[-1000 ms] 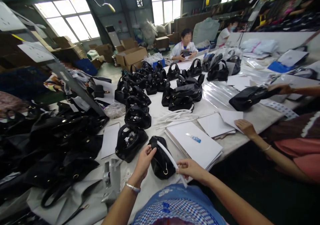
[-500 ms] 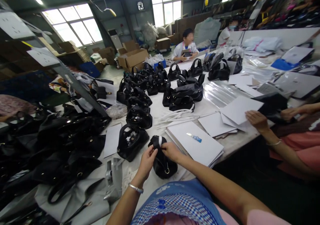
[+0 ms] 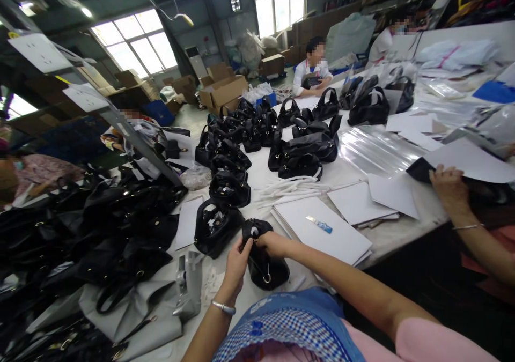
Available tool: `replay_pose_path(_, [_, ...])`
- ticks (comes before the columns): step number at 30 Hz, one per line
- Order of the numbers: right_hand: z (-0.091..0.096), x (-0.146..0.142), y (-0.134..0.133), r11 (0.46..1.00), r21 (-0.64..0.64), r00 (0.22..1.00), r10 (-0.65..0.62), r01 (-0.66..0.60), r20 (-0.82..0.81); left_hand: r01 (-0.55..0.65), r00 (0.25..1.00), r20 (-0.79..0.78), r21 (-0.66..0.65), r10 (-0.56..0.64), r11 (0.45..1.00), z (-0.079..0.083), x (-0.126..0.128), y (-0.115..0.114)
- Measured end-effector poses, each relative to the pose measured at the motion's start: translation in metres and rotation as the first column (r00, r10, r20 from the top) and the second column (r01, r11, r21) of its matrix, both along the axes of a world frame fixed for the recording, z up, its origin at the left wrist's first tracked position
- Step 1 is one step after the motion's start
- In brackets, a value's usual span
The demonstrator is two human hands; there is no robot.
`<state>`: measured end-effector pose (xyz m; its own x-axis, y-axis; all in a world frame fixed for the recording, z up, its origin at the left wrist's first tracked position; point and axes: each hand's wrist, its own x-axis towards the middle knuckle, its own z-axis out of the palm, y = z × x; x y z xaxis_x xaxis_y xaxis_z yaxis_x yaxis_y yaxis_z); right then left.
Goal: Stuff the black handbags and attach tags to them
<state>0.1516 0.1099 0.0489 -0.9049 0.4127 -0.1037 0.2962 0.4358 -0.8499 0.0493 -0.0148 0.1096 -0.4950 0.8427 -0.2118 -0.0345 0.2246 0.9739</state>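
A small black handbag (image 3: 269, 270) with a gold ring sits on the table right in front of me. My left hand (image 3: 238, 255) is closed on the left side of its handle, thumb and fingers pinching it. From the right, my right hand (image 3: 272, 243) is closed at the handle, its fingertips partly hidden. A bit of white material (image 3: 254, 233) shows at the handle between my hands. Just left of it stands another black handbag (image 3: 217, 227), its handle upright.
White card sheets (image 3: 322, 228) with a blue-handled cutter (image 3: 319, 224) lie to the right. A metal tape dispenser (image 3: 188, 284) stands left. Black bags (image 3: 120, 217) heap at far left. White strips (image 3: 289, 187) lie ahead. A co-worker's hand (image 3: 450, 187) holds a card at right.
My right fingers have pressed further in at the handle, and less of the white piece shows. My view has shifted slightly left. The co-worker's card has moved right onto a black item.
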Motion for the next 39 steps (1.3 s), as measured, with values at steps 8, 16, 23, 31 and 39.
replay_pose_path(8, [-0.022, -0.008, -0.008, 0.956, -0.211, 0.961, -0.237, 0.204, -0.141, -0.069, 0.988, 0.137, -0.003, 0.068, 0.998, 0.002, 0.006, 0.002])
replay_pose_path(16, [-0.02, -0.011, -0.019, 0.864, -0.442, 0.865, -0.398, 0.241, -0.305, -0.151, 0.947, 0.292, 0.035, 0.134, 0.988, -0.002, 0.006, 0.006])
replay_pose_path(23, [-0.005, 0.018, -0.015, 0.803, -0.53, 0.839, -0.468, 0.272, -0.278, -0.234, 0.885, 0.419, 0.019, 0.204, 0.972, -0.002, 0.004, 0.007])
replay_pose_path(31, [-0.006, 0.064, -0.014, 0.794, -0.489, 0.865, -0.481, 0.361, -0.145, -0.273, 0.905, 0.309, -0.105, 0.292, 0.956, 0.031, -0.021, 0.0])
replay_pose_path(39, [-0.002, 0.083, -0.024, 0.853, -0.422, 0.908, -0.396, 0.309, -0.136, -0.081, 0.995, 0.04, -0.149, 0.088, 0.985, 0.024, -0.043, -0.012])
